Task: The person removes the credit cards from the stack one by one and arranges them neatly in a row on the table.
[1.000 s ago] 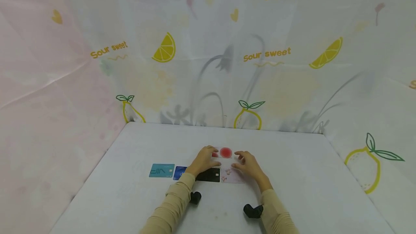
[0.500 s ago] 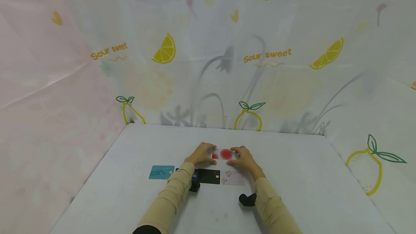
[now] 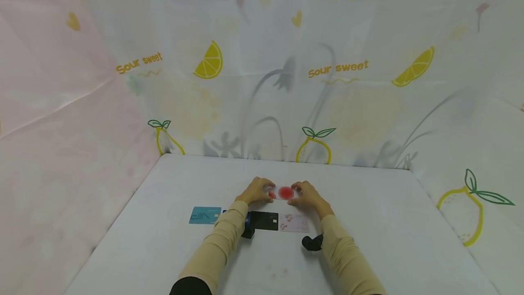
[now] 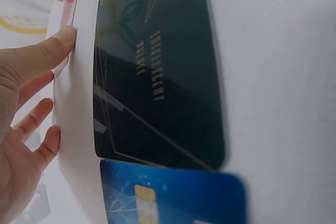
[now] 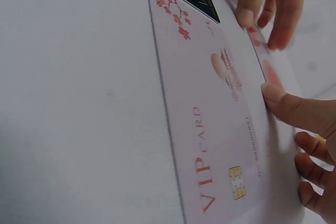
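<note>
A pale card with red circles (image 3: 285, 193) lies flat on the table beyond a row of other cards. My left hand (image 3: 253, 191) pinches its left end, thumb on the near edge and fingers at the far one. At its right end, my right hand (image 3: 309, 195) holds it the same way. In the right wrist view, the right thumb (image 5: 278, 100) rests along the card's near edge. Closest to the hands in the row are a black card (image 3: 264, 221) and a pale pink VIP card (image 3: 294, 223) with blossoms.
Left of the black card lies a blue card (image 4: 184, 192), mostly covered by the left sleeve (image 3: 223, 240) in the head view. A teal card (image 3: 204, 215) ends the row on the left. Patterned cloth (image 3: 262, 104) rises behind the white table (image 3: 368, 222).
Both hands have closed in on the ends of the red-circled card, the right one moving left and slightly away. The other cards keep their places.
</note>
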{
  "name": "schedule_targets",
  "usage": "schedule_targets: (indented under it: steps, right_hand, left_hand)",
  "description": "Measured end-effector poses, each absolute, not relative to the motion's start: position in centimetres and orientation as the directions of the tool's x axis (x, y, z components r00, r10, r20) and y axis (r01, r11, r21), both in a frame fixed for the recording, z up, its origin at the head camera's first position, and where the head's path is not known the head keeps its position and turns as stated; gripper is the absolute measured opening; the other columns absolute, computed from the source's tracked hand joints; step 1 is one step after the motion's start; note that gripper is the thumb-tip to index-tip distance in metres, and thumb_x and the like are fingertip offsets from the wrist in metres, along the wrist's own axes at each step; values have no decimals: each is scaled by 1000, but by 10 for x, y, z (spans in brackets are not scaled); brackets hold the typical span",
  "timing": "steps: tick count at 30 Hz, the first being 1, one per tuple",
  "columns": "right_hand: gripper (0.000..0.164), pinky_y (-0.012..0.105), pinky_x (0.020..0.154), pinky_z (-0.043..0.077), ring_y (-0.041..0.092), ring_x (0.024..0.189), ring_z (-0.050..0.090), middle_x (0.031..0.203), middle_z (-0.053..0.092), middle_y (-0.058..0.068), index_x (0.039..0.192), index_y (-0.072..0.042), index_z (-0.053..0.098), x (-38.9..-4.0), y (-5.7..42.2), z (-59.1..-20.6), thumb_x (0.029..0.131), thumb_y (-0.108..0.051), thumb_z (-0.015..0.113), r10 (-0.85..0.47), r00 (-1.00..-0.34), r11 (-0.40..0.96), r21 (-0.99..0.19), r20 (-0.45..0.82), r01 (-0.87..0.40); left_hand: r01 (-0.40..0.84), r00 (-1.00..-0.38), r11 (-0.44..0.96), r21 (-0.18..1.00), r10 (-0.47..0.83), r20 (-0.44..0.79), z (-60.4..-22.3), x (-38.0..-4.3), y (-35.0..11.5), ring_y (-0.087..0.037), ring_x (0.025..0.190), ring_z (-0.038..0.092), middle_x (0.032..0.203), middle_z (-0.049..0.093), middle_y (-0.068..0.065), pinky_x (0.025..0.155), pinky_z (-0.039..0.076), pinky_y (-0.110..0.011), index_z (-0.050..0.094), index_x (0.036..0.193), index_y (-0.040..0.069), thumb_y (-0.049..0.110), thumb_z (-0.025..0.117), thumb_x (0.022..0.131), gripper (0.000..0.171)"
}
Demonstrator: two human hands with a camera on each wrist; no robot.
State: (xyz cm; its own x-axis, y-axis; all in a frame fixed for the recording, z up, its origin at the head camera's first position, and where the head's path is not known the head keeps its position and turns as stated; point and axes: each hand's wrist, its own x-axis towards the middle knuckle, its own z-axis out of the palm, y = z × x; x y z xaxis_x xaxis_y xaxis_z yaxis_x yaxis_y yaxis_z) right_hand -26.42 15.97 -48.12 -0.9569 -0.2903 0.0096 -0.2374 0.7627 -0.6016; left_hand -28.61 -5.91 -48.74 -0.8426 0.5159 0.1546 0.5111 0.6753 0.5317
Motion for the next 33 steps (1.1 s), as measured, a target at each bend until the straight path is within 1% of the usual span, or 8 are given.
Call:
schedule_targets:
  steps: [6,9,12,15,19,21,25,33]
  right_hand:
    - [45,46,92,43,32,100,54,103,59,18,105,1,62,-271,159,-474,68,-13,83,-310,-949,779,-589,-61,-216]
    - [43,45,90,44,31,98,55,101,60,17,102,1,62,-274,159,-472,67,-11,84,-305,-948,783,-590,-92,-195]
    - [42,44,89,44,30,96,55,99,60,16,100,1,62,-275,159,-471,66,-10,84,-305,-947,779,-599,-102,-187]
    - [41,44,88,45,30,95,56,97,61,16,98,1,61,-276,158,-471,65,-8,84,-313,-945,767,-611,-89,-196]
    - [40,41,85,46,26,90,56,93,60,13,97,2,60,-274,156,-468,65,-5,83,-320,-944,747,-634,-81,-199]
    - [40,37,80,46,23,84,55,88,59,10,97,3,59,-272,156,-467,66,-4,83,-317,-945,735,-652,-87,-186]
    - [41,32,73,44,18,76,51,81,56,8,96,5,58,-272,155,-465,64,-3,83,-299,-948,695,-706,-111,-137]
    - [57,28,62,47,16,68,55,74,59,5,104,3,62,-295,170,-505,58,-18,89,-371,-925,487,-830,87,-273]
  left_hand:
    - [520,-833,681,515,538,128,-490,-293,-58,-34,109,51,115,62,-15,96,39,-45,67,111,2,16,84,68,49]
    - [531,-823,702,474,560,93,-508,-311,-57,-34,108,50,115,59,-18,94,40,-45,66,115,3,25,86,66,58]
    - [593,-793,701,396,595,134,-555,-349,-59,-27,100,51,106,58,-12,84,43,-38,69,111,9,45,85,63,62]
    - [599,-793,713,365,590,148,-591,-381,-59,-23,95,52,101,59,-8,80,44,-33,71,104,12,54,85,57,64]
    - [525,-836,749,404,543,79,-594,-383,-57,-25,97,54,102,60,-10,85,45,-36,72,104,11,42,89,56,60]
    - [579,-810,713,394,558,179,-603,-385,-59,-23,90,53,97,59,-9,78,44,-33,72,101,10,47,87,57,59]
    - [594,-801,690,413,558,219,-617,-394,-62,-20,85,52,93,59,-5,74,44,-31,73,98,14,52,87,54,60]
    - [602,-793,655,457,557,246,-609,-390,-65,-20,86,54,93,61,-5,78,44,-30,70,99,10,53,85,57,62]
